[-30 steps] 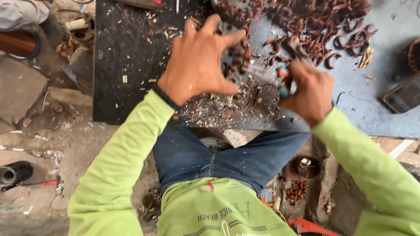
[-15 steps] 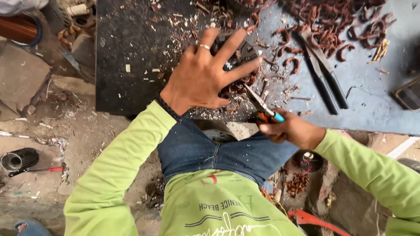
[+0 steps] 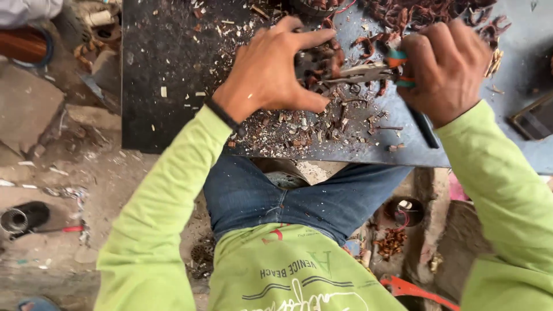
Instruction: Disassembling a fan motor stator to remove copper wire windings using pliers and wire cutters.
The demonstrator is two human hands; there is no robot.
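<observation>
Right hand (image 3: pixel 446 72) is clenched tight around the teal and orange handles of a pair of pliers (image 3: pixel 368 72), the metal nose pointing across towards nine o'clock. And there's the left hand (image 3: pixel 271 66), fingers curled down over a clump of copper wire scraps (image 3: pixel 324 63), thumb pressing in from below, gripping that bundle against the worktop. The pliers' tip sits right at the bundle, just beside the left fingertips; whether the nose is actually biting the wire, I cannot tell, it's blurred. A black wristband (image 3: pixel 222 113) rings the left wrist.

Out from the hands now: at six o'clock from the left hand, a scatter of small chips and cut bits (image 3: pixel 299 129) litters the dark worktop (image 3: pixel 167 75). At twelve to one o'clock, a big heap of curled reddish copper pieces (image 3: pixel 426 14) spreads along the far edge. A dark rod-like tool (image 3: pixel 423 126) pokes out from under the right hand towards five o'clock. Far right, three o'clock, a dark tray-like object (image 3: pixel 533 118), partly cut off.

Lime-green sleeves (image 3: pixel 161 201) frame the scene, blue jeans (image 3: pixel 276 196) below the worktop's edge. Off at nine o'clock, a copper coil (image 3: pixel 23 46) on the dusty ground, and down at eight o'clock a black cylindrical part (image 3: pixel 23 217). At five o'clock, an orange-red tool (image 3: pixel 417 289) lies by the knee.
</observation>
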